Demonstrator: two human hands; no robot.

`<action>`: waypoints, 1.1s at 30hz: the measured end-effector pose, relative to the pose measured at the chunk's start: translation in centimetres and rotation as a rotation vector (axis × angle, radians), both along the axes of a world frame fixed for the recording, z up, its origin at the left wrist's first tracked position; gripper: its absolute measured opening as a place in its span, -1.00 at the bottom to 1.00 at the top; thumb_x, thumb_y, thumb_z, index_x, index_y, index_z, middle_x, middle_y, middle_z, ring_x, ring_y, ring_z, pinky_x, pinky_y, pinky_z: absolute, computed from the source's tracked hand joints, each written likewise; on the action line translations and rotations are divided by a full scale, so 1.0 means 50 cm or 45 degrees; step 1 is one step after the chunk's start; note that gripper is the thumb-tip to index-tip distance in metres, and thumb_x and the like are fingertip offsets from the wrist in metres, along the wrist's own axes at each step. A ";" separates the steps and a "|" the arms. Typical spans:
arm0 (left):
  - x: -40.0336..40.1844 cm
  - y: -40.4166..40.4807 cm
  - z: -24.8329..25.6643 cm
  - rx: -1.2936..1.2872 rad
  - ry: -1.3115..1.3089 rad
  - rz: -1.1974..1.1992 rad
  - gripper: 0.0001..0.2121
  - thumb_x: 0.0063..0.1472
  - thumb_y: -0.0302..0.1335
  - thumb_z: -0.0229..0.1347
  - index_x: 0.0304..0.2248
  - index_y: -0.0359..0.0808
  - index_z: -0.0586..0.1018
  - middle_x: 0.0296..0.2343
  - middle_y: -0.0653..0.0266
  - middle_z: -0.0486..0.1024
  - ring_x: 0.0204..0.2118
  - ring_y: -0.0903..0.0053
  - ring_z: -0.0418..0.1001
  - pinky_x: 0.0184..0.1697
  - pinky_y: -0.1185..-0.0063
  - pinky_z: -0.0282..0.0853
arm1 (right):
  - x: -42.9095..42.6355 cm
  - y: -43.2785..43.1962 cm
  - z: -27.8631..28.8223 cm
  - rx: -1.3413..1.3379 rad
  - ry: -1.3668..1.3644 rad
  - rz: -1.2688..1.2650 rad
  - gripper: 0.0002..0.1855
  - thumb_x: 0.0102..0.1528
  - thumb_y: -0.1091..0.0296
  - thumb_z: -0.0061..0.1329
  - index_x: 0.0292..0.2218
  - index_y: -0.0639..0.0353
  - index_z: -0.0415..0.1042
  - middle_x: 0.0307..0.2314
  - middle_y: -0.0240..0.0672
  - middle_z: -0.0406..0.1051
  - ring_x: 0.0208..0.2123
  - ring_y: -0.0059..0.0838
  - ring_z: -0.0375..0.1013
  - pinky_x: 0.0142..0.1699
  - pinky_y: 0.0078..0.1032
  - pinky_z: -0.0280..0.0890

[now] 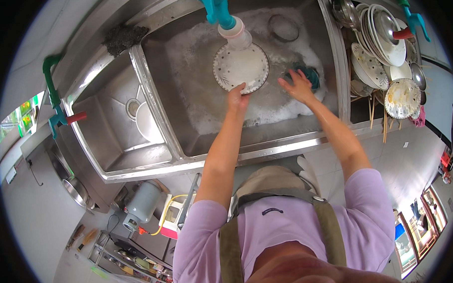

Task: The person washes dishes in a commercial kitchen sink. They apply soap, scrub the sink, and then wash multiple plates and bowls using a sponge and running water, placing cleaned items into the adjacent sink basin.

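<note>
My left hand (pixel 239 98) grips the near rim of a round white plate (pixel 241 68) with a dark patterned edge, thumb on top. The plate is held under the white spout (pixel 234 32) of a teal tap, above cloudy, sudsy water (pixel 195 94) in the large steel basin. To the right, my right hand (pixel 298 86) has its fingers spread and empty over the suds. Just beyond its fingers a dark green scrubbing cloth or pad (pixel 309 78) lies partly in the foam. A round ring-like rim (pixel 283 28) shows in the water at the far right.
Stacked plates (pixel 389 34), bowls (pixel 370 67) and wooden chopsticks (pixel 385 128) crowd the right basin. A white bowl (pixel 149 123) sits in the smaller left basin near its drain. Steel dividers (pixel 156 102) separate the basins. Dark scouring wool (pixel 125 38) lies on the back ledge.
</note>
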State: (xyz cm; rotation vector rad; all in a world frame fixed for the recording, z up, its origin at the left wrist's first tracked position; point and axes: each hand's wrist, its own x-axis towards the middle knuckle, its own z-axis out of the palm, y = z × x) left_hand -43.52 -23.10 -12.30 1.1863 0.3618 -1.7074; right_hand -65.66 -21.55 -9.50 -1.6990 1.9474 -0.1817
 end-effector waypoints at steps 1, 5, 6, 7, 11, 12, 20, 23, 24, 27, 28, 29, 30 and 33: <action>-0.010 0.005 0.001 0.023 0.058 -0.041 -0.55 -0.01 -0.74 -0.01 -0.08 -0.31 0.26 -0.20 0.13 0.32 -0.16 0.30 0.33 -0.09 0.34 0.32 | 0.029 0.006 0.015 -0.140 -0.093 -0.058 -0.38 -0.09 0.30 -0.13 0.05 0.00 0.10 -0.12 -0.05 0.25 -0.12 -0.06 0.28 -0.10 -0.35 0.21; -0.039 -0.004 0.011 -0.065 -0.042 -0.318 -0.61 -0.04 -0.67 0.09 -0.16 -0.32 0.37 -0.27 0.22 0.41 -0.23 0.41 0.38 -0.15 0.48 0.35 | 0.121 -0.068 0.156 0.022 -0.878 -0.259 -0.31 -0.09 0.41 -0.16 0.10 0.00 -0.02 -0.04 -0.09 0.17 -0.07 0.00 0.21 -0.03 -0.41 0.16; -0.054 -0.037 0.069 -0.086 -0.248 -0.393 -0.63 -0.06 -0.66 0.11 -0.18 -0.35 0.39 -0.28 0.24 0.42 -0.24 0.45 0.39 -0.19 0.51 0.37 | 0.108 -0.064 0.163 0.044 -0.861 -0.249 -0.31 -0.09 0.45 -0.18 0.09 -0.04 -0.02 -0.04 -0.10 0.16 -0.10 0.00 0.24 -0.04 -0.42 0.17; -0.046 -0.054 0.107 -0.109 -0.463 -0.424 -0.65 -0.07 -0.65 0.13 -0.21 -0.37 0.41 -0.28 0.25 0.43 -0.24 0.48 0.40 -0.22 0.54 0.38 | 0.106 -0.058 0.172 0.075 -0.851 -0.196 -0.31 -0.10 0.49 -0.19 0.09 -0.08 -0.01 -0.03 -0.10 0.16 -0.13 0.00 0.27 -0.05 -0.43 0.19; 0.015 -0.115 0.073 -0.522 -0.816 -1.130 -0.67 0.04 -0.66 0.02 -0.14 -0.32 0.40 -0.16 0.17 0.38 -0.18 0.42 0.37 -0.12 0.56 0.27 | 0.044 -0.040 0.202 -0.217 -0.282 0.241 -0.26 -0.14 0.69 -0.26 0.06 -0.22 0.05 -0.09 -0.18 0.21 -0.20 -0.08 0.34 -0.16 -0.39 0.26; 0.014 -0.123 0.083 -0.624 -0.604 -0.956 -0.66 0.05 -0.66 0.00 -0.12 -0.32 0.38 -0.16 0.17 0.37 -0.16 0.42 0.37 -0.10 0.55 0.25 | 0.031 -0.039 0.197 -0.280 -0.171 0.225 -0.25 -0.15 0.72 -0.27 0.04 -0.24 0.08 -0.13 -0.15 0.22 -0.23 -0.07 0.33 -0.18 -0.33 0.27; 0.014 -0.055 0.107 -0.177 -0.592 -1.033 -0.62 0.07 -0.42 -0.01 -0.10 -0.36 0.33 -0.15 0.19 0.33 -0.15 0.46 0.30 -0.11 0.49 0.22 | -0.002 -0.026 0.085 0.702 -1.345 -1.036 -0.41 -0.10 0.59 -0.14 0.01 0.08 0.12 -0.18 -0.15 0.30 -0.25 -0.29 0.37 -0.22 -0.46 0.30; 0.017 -0.013 0.147 -0.265 0.027 -0.789 -0.52 0.05 -0.27 0.02 -0.07 -0.34 0.26 -0.13 0.15 0.30 -0.05 0.34 0.24 -0.04 0.35 0.19 | 0.025 -0.051 0.062 0.538 -1.192 -0.685 -0.50 -0.06 0.44 -0.05 -0.05 0.25 0.18 -0.22 -0.20 0.35 -0.24 -0.32 0.37 -0.23 -0.48 0.31; 0.012 -0.005 0.163 -0.275 -0.121 -0.777 -0.56 0.09 -0.29 -0.01 -0.06 -0.26 0.25 -0.12 0.16 0.28 -0.05 0.33 0.25 -0.03 0.31 0.19 | 0.043 -0.069 0.058 0.210 -0.779 -0.366 -0.52 -0.05 0.36 -0.03 -0.09 0.31 0.20 -0.25 -0.21 0.37 -0.24 -0.28 0.38 -0.25 -0.46 0.32; -0.033 -0.011 0.234 -0.357 -0.301 -0.644 -0.58 0.12 -0.24 -0.03 -0.06 -0.23 0.25 -0.14 0.13 0.29 -0.06 0.34 0.26 -0.04 0.34 0.21 | 0.137 -0.109 0.072 -0.277 -0.191 -0.013 -0.38 0.01 0.16 -0.16 0.03 0.31 0.05 -0.06 -0.01 0.16 -0.02 -0.13 0.15 0.02 -0.36 0.08; -0.054 -0.023 0.259 -0.295 -0.431 -0.613 -0.54 0.15 -0.14 -0.09 -0.04 -0.24 0.22 -0.16 0.15 0.31 -0.07 0.34 0.26 -0.04 0.34 0.21 | 0.177 -0.112 0.067 -0.514 0.099 0.149 -0.40 0.05 0.14 -0.26 0.04 0.34 0.03 0.00 0.03 0.07 0.08 -0.11 0.00 0.11 -0.33 -0.05; -0.047 -0.027 0.244 -0.311 -0.353 -0.535 -0.52 0.15 -0.11 -0.10 -0.03 -0.24 0.20 -0.13 0.15 0.28 -0.06 0.32 0.26 -0.04 0.29 0.20 | 0.220 -0.105 0.044 -0.527 -0.069 0.357 -0.45 0.07 0.15 -0.30 0.02 0.31 0.09 0.00 -0.01 0.08 0.08 -0.07 0.00 0.12 -0.32 -0.05; -0.028 -0.021 0.205 -0.313 -0.271 -0.437 -0.49 0.15 -0.08 -0.12 -0.03 -0.25 0.18 -0.11 0.14 0.26 -0.06 0.29 0.25 -0.04 0.24 0.19 | 0.227 -0.090 0.084 -0.244 -0.535 0.404 -0.47 0.06 0.17 -0.31 0.00 0.30 0.12 0.01 -0.01 0.07 0.07 -0.05 0.01 0.12 -0.33 -0.06; 0.022 -0.009 0.148 -0.125 0.013 -0.245 -0.53 0.19 -0.15 -0.16 -0.01 -0.28 0.16 -0.07 0.14 0.22 -0.04 0.24 0.23 0.02 0.18 0.12 | 0.139 -0.034 0.058 -0.329 -0.325 0.730 -0.48 0.01 0.24 -0.24 0.00 0.27 0.11 -0.02 -0.05 0.13 -0.01 -0.04 0.13 0.06 -0.32 0.05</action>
